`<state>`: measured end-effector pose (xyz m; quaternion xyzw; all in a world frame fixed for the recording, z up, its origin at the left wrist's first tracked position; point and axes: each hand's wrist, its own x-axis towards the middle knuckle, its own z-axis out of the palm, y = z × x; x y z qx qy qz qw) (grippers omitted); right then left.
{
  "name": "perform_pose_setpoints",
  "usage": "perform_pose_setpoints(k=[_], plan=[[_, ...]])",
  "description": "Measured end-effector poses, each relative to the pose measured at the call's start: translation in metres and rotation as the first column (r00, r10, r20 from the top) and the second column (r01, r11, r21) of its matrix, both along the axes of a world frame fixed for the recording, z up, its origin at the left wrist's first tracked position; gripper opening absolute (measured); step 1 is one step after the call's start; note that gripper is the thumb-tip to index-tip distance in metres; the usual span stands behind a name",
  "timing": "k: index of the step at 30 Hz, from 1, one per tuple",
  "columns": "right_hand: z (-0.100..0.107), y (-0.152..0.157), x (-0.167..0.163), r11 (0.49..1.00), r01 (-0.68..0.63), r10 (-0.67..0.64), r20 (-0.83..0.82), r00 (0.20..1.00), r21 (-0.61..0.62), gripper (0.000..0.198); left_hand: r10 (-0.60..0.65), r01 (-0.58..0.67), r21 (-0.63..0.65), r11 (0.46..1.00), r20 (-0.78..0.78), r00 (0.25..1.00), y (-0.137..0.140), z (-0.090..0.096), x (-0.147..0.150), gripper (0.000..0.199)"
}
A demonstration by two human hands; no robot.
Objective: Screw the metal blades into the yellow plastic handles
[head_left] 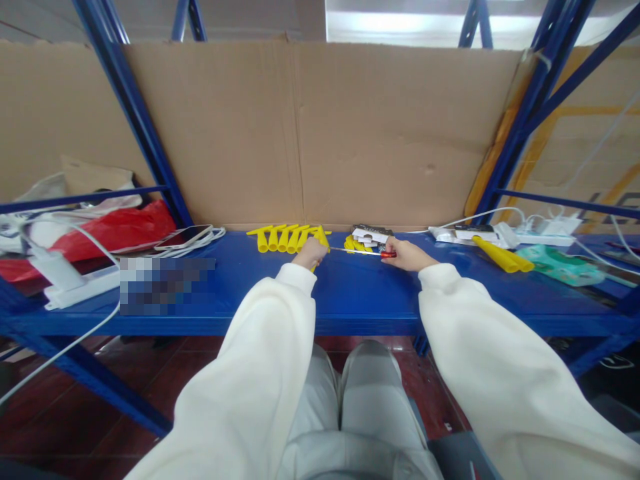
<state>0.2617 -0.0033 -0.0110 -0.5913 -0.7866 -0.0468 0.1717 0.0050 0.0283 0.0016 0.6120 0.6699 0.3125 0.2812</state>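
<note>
My right hand is closed around the red handle of a screwdriver. The thin metal shaft points left, its tip reaching close to my left hand. That hand's fingers are wrapped round a yellow plastic piece, mostly hidden, with a bit showing below the fingers. Just left of it, several yellow tube-shaped plastic parts with flat crosspieces stand in a row on the blue table. Behind the screwdriver shaft lie small flat yellow pieces beside black and white small boxes.
On the right are two yellow tubes, a green plastic packet and a white power strip with cables. At left lie a red bag, another power strip and a phone. A cardboard panel backs the table.
</note>
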Motion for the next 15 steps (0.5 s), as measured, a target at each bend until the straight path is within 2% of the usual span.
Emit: perform_pose_setpoints(k=[9, 15], plan=[[0.0034, -0.0008, -0.0001, 0.999, -0.031, 0.032, 0.011, 0.999, -0.041, 0.011, -0.004, 0.004, -0.003, 1.000, 0.015, 1.000, -0.0008, 0.0000, 0.0001, 0.014], [0.0009, -0.0004, -0.0006, 0.999, 0.032, -0.034, -0.026, 0.999, -0.044, 0.022, -0.016, 0.016, 0.003, 1.000, 0.019, 1.000, -0.0015, 0.0001, -0.0004, 0.013]])
